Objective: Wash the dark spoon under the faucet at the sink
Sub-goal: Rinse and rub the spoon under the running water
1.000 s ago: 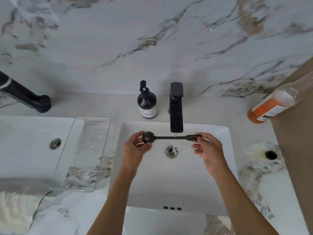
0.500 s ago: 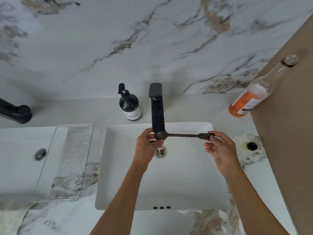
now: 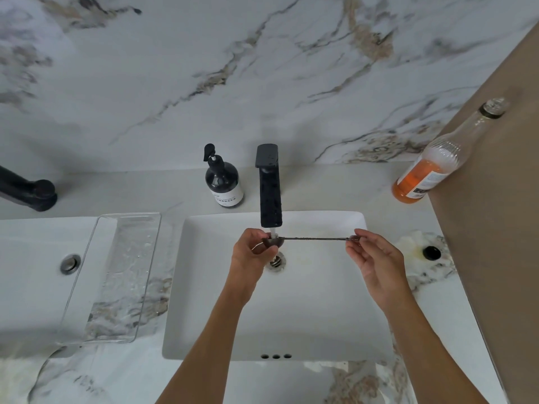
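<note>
A dark spoon (image 3: 309, 239) is being held level over the white sink (image 3: 326, 301), its bowl being rinsed in the thin stream under the black faucet (image 3: 269, 193). The bowl is being cupped by the left hand (image 3: 252, 255), while the handle's tip is being pinched by the right hand (image 3: 372, 258). A soap dispenser (image 3: 223, 182) is being kept just left of the faucet.

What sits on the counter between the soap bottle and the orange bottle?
Only the black faucet, in the head view, rising behind the sink; the counter from it to the orange bottle looks bare.
</note>
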`<state>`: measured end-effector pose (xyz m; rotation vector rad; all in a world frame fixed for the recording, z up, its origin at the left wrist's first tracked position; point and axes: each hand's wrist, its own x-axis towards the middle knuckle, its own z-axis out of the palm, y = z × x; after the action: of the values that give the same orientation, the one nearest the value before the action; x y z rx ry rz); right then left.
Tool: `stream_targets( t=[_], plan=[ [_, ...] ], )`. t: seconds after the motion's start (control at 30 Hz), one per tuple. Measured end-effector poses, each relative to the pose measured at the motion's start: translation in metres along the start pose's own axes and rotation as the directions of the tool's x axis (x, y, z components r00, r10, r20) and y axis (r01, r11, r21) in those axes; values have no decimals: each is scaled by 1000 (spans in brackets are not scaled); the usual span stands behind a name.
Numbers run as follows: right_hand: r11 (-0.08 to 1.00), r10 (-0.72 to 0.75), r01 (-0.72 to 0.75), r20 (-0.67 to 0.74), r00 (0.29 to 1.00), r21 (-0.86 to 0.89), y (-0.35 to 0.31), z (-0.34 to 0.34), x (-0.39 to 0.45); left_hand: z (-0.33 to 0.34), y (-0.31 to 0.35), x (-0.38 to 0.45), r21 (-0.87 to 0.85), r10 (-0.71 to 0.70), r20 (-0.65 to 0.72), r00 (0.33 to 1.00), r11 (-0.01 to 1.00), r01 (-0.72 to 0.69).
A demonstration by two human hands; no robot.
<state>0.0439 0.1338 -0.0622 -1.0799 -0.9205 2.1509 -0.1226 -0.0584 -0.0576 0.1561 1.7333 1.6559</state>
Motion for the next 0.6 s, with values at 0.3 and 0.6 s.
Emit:
stream_targets(
  t=[0.3,0.6],
  plan=[
    [1000,-4,4,-16,1000,8,1,5,0,-4,-5,6,170,5,-26,1000,985,-1],
    [994,35,-35,3,999,-100,-2,2,-2,-1,-6,9,128,7,-40,999,992,-2]
  ],
)
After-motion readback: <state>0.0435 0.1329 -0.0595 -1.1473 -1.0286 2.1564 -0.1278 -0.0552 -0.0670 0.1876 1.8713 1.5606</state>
